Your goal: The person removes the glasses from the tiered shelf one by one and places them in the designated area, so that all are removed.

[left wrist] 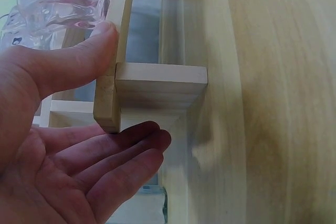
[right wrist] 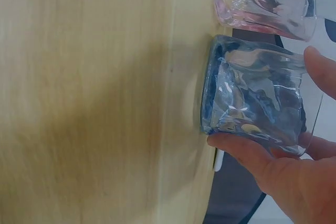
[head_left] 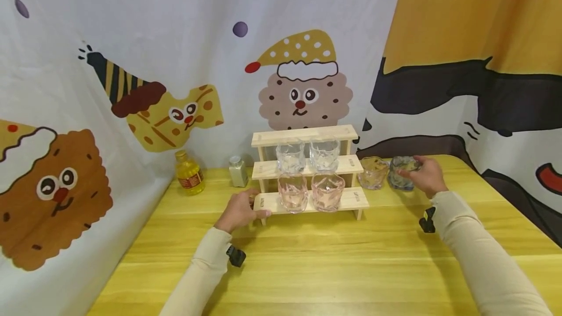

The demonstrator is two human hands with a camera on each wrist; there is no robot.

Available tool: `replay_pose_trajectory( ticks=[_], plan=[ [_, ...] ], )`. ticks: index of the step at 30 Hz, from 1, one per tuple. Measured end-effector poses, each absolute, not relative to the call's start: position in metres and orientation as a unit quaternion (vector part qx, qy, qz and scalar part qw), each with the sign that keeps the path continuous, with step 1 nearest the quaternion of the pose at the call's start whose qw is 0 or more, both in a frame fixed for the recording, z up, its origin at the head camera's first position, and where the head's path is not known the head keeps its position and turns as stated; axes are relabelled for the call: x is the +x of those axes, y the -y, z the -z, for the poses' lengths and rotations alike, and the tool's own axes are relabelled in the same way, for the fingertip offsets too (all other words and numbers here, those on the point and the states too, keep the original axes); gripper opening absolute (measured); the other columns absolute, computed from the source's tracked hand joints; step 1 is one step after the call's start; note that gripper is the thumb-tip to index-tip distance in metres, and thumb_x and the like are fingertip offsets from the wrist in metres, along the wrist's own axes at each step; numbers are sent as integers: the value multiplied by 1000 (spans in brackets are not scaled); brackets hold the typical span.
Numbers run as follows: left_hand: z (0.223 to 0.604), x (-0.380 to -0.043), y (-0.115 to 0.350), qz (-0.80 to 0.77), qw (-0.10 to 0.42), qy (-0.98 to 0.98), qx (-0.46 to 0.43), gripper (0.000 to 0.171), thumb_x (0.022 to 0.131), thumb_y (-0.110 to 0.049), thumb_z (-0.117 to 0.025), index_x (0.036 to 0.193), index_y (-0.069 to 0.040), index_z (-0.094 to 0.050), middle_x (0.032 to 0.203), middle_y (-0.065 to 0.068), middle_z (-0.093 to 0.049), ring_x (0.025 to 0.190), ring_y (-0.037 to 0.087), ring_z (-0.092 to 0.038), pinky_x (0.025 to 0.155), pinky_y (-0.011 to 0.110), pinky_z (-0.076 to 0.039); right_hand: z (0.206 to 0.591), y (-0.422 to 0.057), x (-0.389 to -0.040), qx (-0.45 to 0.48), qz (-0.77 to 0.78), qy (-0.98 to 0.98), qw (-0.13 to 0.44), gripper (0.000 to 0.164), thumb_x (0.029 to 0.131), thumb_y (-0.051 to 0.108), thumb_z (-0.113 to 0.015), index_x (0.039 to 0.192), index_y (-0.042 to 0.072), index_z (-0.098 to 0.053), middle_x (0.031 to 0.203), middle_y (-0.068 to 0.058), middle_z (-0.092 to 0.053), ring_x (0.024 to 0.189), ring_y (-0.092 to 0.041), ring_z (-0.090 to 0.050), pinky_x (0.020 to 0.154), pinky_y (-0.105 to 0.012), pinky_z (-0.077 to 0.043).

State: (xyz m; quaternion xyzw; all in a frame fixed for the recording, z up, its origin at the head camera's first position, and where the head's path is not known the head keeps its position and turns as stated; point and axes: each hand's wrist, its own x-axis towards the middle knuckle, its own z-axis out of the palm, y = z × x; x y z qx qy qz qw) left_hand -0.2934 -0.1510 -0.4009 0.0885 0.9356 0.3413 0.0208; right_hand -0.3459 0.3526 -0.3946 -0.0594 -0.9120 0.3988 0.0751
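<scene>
My left hand (head_left: 239, 211) grips the left end of the lowest step of a three-tier wooden display rack (head_left: 307, 167). In the left wrist view, its thumb lies on top of the board (left wrist: 123, 30), and the other fingers (left wrist: 131, 156) extend around the end. On that step stand two pinkish glasses (head_left: 293, 193), with two clear glasses (head_left: 325, 155) on the middle step behind. To the right of the rack, my right hand (head_left: 426, 177) holds a bluish-grey glass (right wrist: 257, 98) between thumb and fingers. The glass is upright at the table, right beside another pink-tinted glass (right wrist: 268, 3).
Left of the rack stand a small glass jar with a grey lid (head_left: 238, 172) and a bottle of yellow oil (head_left: 190, 174). A printed cartoon curtain (head_left: 210, 52) hangs behind the wood-patterned table (head_left: 303, 272). The rack's top step (head_left: 305, 134) is behind the clear glasses.
</scene>
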Motion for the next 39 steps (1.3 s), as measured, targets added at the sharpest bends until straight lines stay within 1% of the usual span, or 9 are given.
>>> replay_pose_trajectory(
  ticks=[6,9,20,25,29,30,33,36,39],
  plan=[
    [403,-294,151,-358,24,-929,87,76,82,-31,-85,142,0,-52,126,22,-70,115,33,-68,97,47,-56,399,-350,-345,-64,-394,912,96,88,94,33,-70,153,-13,-24,151,-43,-32,135,-60,-35,103,-67,-42],
    [402,-293,151,-356,25,-930,84,76,82,-31,-85,143,0,-51,126,21,-70,116,33,-68,97,47,-55,400,-349,-347,-63,-393,912,102,88,93,32,-71,153,-14,-25,150,-43,-33,135,-60,-35,105,-67,-41],
    [403,-293,152,-352,20,-932,81,75,82,-31,-84,143,-1,-52,125,21,-70,116,33,-68,98,47,-55,401,-349,-348,-65,-414,903,92,91,94,36,-68,156,-8,-19,158,-39,-22,140,-61,-27,108,-69,-36],
    [403,-292,153,-354,21,-931,83,74,83,-30,-84,142,-1,-52,124,21,-70,114,33,-68,97,48,-55,405,-348,-349,-64,-416,902,95,90,96,38,-66,157,-7,-18,158,-40,-22,137,-60,-33,107,-69,-37],
    [403,-292,154,-350,21,-933,79,76,83,-31,-84,144,-1,-51,125,22,-69,116,34,-67,98,49,-55,408,-346,-351,-56,-405,907,101,88,97,39,-65,157,-7,-19,150,-41,-34,127,-57,-44,105,-68,-39],
    [403,-291,155,-350,21,-933,78,76,83,-32,-84,144,-1,-50,126,21,-69,116,34,-66,99,49,-54,409,-346,-351,-54,-400,910,99,89,97,41,-64,157,-6,-19,150,-42,-34,127,-57,-44,105,-69,-39],
    [403,-291,155,-352,20,-933,74,75,83,-31,-84,143,-1,-51,125,21,-69,116,34,-66,99,49,-54,410,-345,-349,-53,-386,918,78,94,98,47,-60,159,-3,-10,152,-42,-28,131,-60,-38,105,-72,-36],
    [403,-291,154,-353,24,-932,74,74,83,-31,-84,143,-2,-52,126,20,-69,116,34,-66,98,48,-55,410,-342,-343,-60,-367,927,58,106,97,54,-58,159,-4,5,157,-44,-11,138,-66,-21,107,-75,-31],
    [403,-292,153,-348,28,-934,79,74,84,-32,-83,143,-3,-51,127,20,-69,117,34,-66,97,48,-55,409,-337,-336,-67,-338,936,71,111,96,52,-60,156,-9,11,152,-50,-13,136,-68,-22,106,-75,-31]
  ],
)
